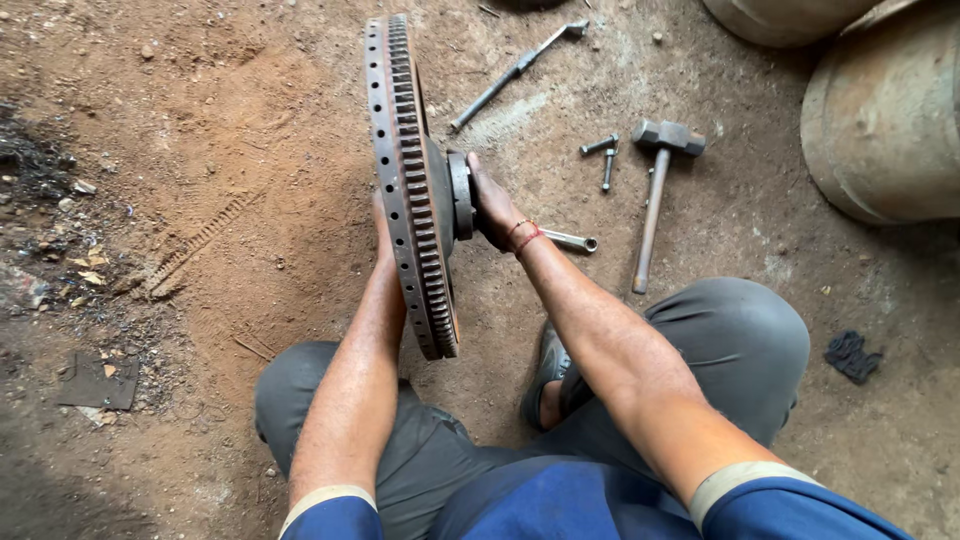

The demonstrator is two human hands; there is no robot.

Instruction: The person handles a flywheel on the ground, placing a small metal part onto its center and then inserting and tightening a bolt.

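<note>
Wore blue short sleeves (760, 505) with pale cuffs, grey trousers (735, 335), a dark sandal (545, 375); red thread bracelet (524, 236) at centre frame.

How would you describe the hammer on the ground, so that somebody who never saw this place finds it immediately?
Start at the big rusty toothed wheel that the person holds on edge between the left hand and the right hand. Look to its right, toward the large drums. The hammer lies there on the dirt, the only tool with a blocky head and a long straight handle.
</note>
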